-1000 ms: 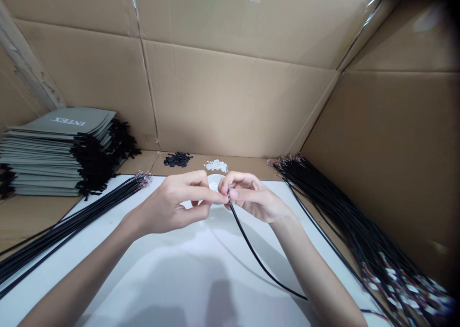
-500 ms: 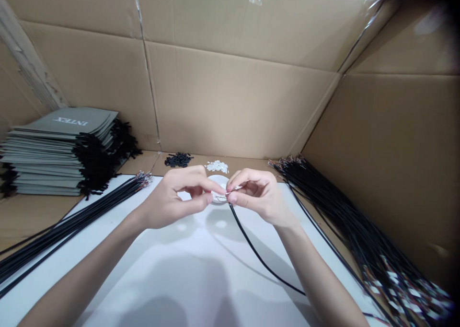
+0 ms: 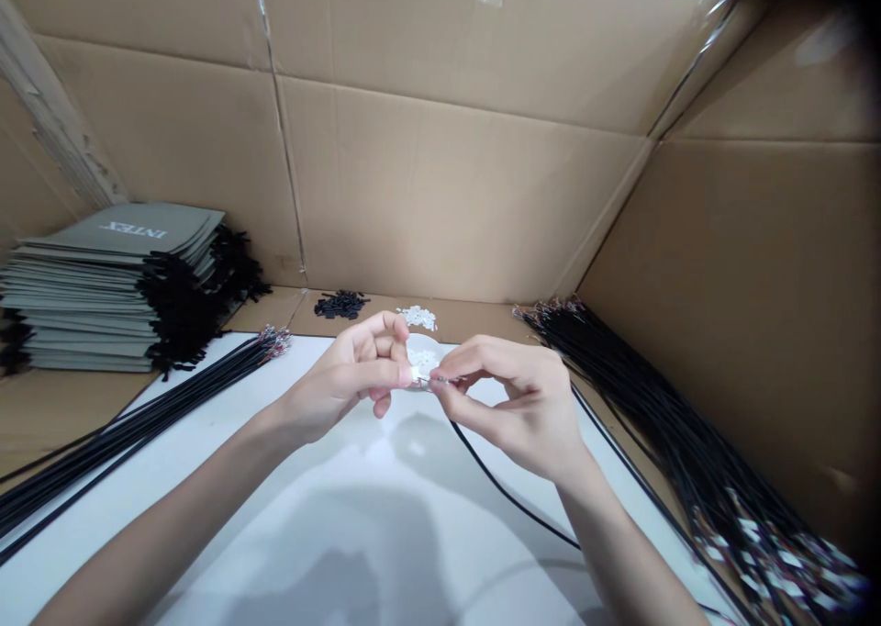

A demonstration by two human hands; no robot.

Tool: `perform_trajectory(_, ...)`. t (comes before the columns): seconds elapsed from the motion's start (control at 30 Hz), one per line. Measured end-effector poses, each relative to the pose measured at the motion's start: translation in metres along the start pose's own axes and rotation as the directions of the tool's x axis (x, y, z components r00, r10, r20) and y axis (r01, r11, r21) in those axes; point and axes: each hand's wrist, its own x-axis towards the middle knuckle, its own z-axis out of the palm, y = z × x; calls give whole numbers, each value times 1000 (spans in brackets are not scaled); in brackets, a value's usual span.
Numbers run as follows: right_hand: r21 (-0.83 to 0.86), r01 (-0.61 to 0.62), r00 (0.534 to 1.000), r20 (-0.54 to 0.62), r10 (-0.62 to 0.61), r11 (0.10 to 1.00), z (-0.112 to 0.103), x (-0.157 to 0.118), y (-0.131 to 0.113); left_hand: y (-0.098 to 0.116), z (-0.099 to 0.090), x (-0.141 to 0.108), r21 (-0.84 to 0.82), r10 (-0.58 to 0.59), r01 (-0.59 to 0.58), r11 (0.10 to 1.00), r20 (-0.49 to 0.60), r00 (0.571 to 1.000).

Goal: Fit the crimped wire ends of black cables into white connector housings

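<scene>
My left hand (image 3: 354, 369) is closed in a pinch on a small white connector (image 3: 416, 374), with thumb and forefinger on it and the other fingers curled loosely. Close beside it, my right hand (image 3: 513, 396) pinches thin wires between thumb and forefinger, near the end of a black cable (image 3: 506, 490). The cable drops below the right hand and curves to the right under the forearm. Whether the wire tip sits inside the connector is too small to tell. Just behind the fingertips is a white dish (image 3: 428, 343) holding small white pieces, partly hidden by my hands.
Bundles of black cables lie on the left (image 3: 172, 415) and right (image 3: 653, 433). Small black tubes (image 3: 340, 305) and white pieces (image 3: 418, 317) form two piles at the back. Grey sheets (image 3: 83, 305) with black straps are stacked left. Cardboard walls (image 3: 440, 195) enclose the white work surface (image 3: 275, 534).
My left hand has turned, its fingers lifting, and the white connector now shows at its fingertips. My right hand has shifted slightly right and rolled over, still pinching the wires.
</scene>
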Motion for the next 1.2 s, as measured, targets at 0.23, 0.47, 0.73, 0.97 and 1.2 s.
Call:
perform_trajectory(0.23,-58,-58,998,21,59,997,-1,-1,-7,-4,-1,1,19,-13,12,1000,15,1000)
perform_trajectory(0.47,-156,13,999,32,-8,988,0,-2,-11,-4,-1,1,56,-17,16,998,11,1000)
perform_trajectory(0.73,-296,103,991,112,-72,950,2,-6,-10,6,6,-6,145,-45,55,988,-73,996)
perform_trajectory(0.97,-109,29,996,87,-20,994,4,-7,-8,8,3,-7,155,-22,27,988,-32,999)
perform_trajectory(1.2,480,-358,934,174,313,801,8,7,8,12,1,-13,409,243,-236,881,37,969)
